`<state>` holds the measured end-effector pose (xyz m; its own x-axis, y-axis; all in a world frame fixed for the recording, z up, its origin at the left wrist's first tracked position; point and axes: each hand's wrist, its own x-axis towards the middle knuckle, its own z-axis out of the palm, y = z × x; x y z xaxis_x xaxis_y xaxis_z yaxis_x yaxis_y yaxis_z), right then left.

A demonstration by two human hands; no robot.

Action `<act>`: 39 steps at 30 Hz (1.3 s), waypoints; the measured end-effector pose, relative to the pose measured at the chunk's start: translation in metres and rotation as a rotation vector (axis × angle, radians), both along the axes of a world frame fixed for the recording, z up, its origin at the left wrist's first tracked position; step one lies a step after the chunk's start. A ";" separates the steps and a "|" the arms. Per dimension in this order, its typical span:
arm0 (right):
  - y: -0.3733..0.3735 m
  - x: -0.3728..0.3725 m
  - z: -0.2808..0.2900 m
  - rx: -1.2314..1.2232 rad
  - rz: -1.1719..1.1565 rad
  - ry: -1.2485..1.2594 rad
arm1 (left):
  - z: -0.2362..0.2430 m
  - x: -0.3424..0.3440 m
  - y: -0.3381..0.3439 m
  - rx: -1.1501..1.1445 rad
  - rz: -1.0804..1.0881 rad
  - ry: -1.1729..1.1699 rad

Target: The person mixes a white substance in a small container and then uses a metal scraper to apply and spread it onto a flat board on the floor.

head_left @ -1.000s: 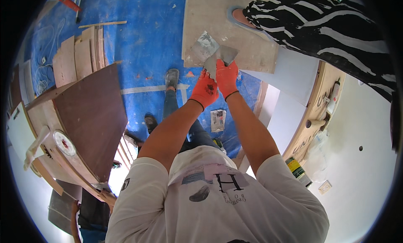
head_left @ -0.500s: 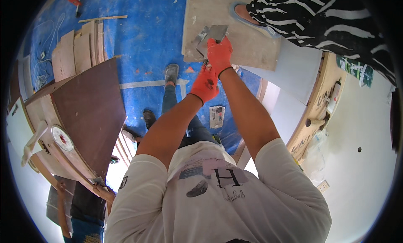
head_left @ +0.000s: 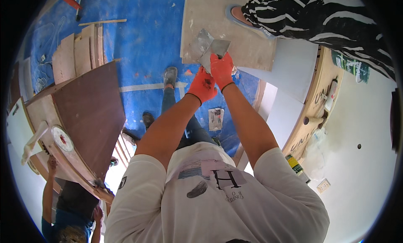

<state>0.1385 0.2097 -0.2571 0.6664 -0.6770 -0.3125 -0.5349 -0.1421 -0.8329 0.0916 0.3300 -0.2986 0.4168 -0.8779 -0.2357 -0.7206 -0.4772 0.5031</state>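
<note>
My left hand (head_left: 203, 86), in an orange glove with a dark smudge, is closed on a metal putty knife (head_left: 200, 42). Its handle is mostly hidden by the glove. My right hand (head_left: 221, 70), in a matching glove, grips a second putty knife (head_left: 220, 47) just right of it. The two grey blades overlap above a dusty plywood board (head_left: 197, 10), and my hands are close together.
Blue floor sheeting (head_left: 138, 41) carries folded paper (head_left: 215, 118). Left are a brown cabinet (head_left: 88, 113) and stacked boards (head_left: 67, 58); a co-worker (head_left: 71, 209) reaches to the cabinet. Another person's patterned leg (head_left: 315, 16) rests at upper right. A wooden ledge (head_left: 312, 104) holds tools.
My hands and the blades rose, then dropped back slightly, with the right blade shifting. The co-worker at lower left has moved, an arm now raised along the cabinet's side.
</note>
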 end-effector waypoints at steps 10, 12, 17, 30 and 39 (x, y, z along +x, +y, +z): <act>0.002 -0.001 0.004 -0.032 -0.129 0.035 | 0.009 0.003 0.002 0.124 -0.055 -0.030; -0.005 -0.009 -0.007 0.000 -0.234 -0.038 | 0.007 0.004 0.003 0.076 -0.031 0.003; -0.018 -0.019 -0.018 -0.123 -0.175 0.107 | 0.002 0.004 0.003 -0.027 -0.001 0.046; -0.009 0.003 -0.007 -0.071 -0.117 -0.002 | 0.006 0.007 0.004 -0.007 0.008 0.094; 0.000 0.021 0.027 -0.046 -0.031 0.056 | 0.010 0.012 0.006 -0.015 -0.013 0.075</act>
<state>0.1594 0.2094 -0.2302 0.6276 -0.7112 -0.3169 -0.5851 -0.1623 -0.7945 0.1034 0.3363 -0.2888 0.3872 -0.8867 -0.2526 -0.6865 -0.4602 0.5629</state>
